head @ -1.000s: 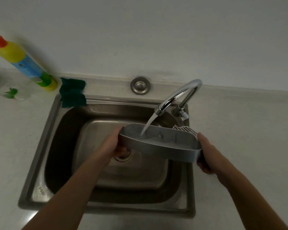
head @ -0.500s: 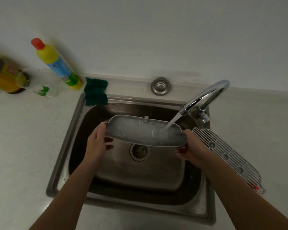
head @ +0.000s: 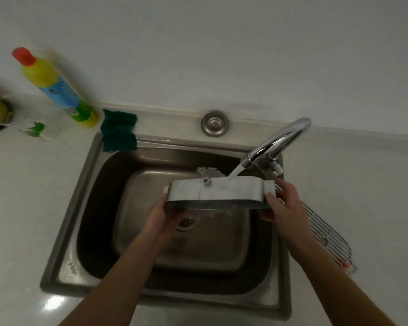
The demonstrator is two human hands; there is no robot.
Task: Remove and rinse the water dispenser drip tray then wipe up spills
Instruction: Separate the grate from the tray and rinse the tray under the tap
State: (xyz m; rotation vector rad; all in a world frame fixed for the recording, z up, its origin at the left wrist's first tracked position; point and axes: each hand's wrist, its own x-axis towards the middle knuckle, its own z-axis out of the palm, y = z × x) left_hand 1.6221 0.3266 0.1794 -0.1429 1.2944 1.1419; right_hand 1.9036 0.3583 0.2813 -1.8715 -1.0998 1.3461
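The 2 hands are holding the tray [head: 216,192] over the sink [head: 85,184], one at each end: the left hand [head: 159,214] is curling under the tray's left end, and the right hand [head: 282,203] is clamping the right end, thumb on the near wall. The tray is tipping so its near wall is facing the camera and its dark lower edge is running almost level above the drain [head: 186,223]. Water [head: 236,171] is pouring from the tap [head: 280,140] onto the tray's far right edge, and drips are hanging off the lower edge near the middle. The basin is lying open below and to the left of the tray, with bare steel near the person. The tray's right end is sitting close to the tap base and the sink's right rim. A wire grille [head: 325,236] is resting on the counter [head: 21,196] just right of that rim. A green cloth [head: 118,130] is draping over the far left corner of the sink, beside a yellow bottle [head: 54,87].
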